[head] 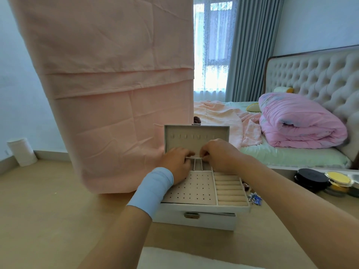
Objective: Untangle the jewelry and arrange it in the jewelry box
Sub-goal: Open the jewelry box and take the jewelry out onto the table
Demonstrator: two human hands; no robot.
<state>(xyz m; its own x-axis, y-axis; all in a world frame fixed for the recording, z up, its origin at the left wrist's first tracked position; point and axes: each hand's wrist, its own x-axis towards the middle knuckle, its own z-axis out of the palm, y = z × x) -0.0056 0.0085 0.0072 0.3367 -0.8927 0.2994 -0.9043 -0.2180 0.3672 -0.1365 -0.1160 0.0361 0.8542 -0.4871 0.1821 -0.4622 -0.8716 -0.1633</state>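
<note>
The white jewelry box (196, 218) stands open on the table with its lid (196, 133) upright. Its top tray has a perforated earring panel (194, 189), ring rolls (229, 191) and small back compartments (198, 165). My left hand (177, 162) and my right hand (217, 154) hover over those back compartments, fingers curled. Each pinches one end of a thin pale strand (194, 157) stretched between them, which is too fine to identify. Loose blue jewelry (254, 198) and a dark reddish piece (245, 185) lie just right of the box.
A pink cloth (116, 94) hangs over something tall behind and left of the box. Round black and yellow tins (326, 181) sit at the table's right. A white cylinder (22, 152) stands at the far left. A bed with a pink quilt (299, 121) lies beyond.
</note>
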